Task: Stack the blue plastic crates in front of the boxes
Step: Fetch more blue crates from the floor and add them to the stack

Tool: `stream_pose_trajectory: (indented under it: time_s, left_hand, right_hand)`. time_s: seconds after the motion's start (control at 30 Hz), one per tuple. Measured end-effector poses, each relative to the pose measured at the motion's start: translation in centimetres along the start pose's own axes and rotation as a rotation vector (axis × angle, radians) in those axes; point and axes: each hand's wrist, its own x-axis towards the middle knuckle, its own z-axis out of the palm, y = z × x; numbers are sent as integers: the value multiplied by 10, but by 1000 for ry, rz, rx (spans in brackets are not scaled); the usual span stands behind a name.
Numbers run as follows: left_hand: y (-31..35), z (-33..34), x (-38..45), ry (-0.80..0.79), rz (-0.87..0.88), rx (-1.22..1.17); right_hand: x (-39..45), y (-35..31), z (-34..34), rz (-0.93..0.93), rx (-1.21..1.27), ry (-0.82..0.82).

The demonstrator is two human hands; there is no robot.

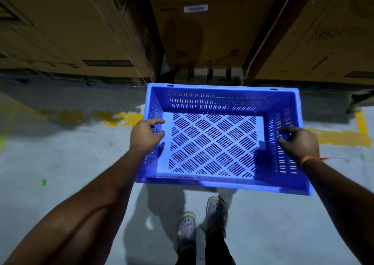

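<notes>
Grey concrete floor [60,163], smooth and scuffed, runs up to a row of tall brown cardboard boxes [204,33] standing side by side with dark gaps between them; worn yellow painted lines [342,137] cross the floor just ahead of them, and a small green speck [44,182] lies on the left.

Held level in the air in front of the middle box is one blue rectangular plastic crate [222,102], empty and open-topped. Its side walls are pierced with rows of short vertical slots, its base is a lattice of slotted diamond panels, and a thick flat rim runs round the top.

Gripping the crate's left wall, the left hand [144,136] has its fingers curled over the rim into the inside. On the opposite wall the right hand [299,143] grips the same way, an orange thread bracelet [309,159] at its wrist.

Below the crate are two grey perforated clogs [187,229], and a blurred shadow lies on the concrete.
</notes>
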Motion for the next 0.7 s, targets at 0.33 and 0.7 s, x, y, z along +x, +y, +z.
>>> stream_pose_trajectory:
  time_s: [0.33, 0.7]
  left_hand:
    - [4, -4, 9, -32, 16, 58]
    - [-1, -4, 11, -34, 49, 70]
  right_hand:
    - [-6, -6, -3, 77, 30, -13]
    - [-9, -9, -4, 69, 39, -4]
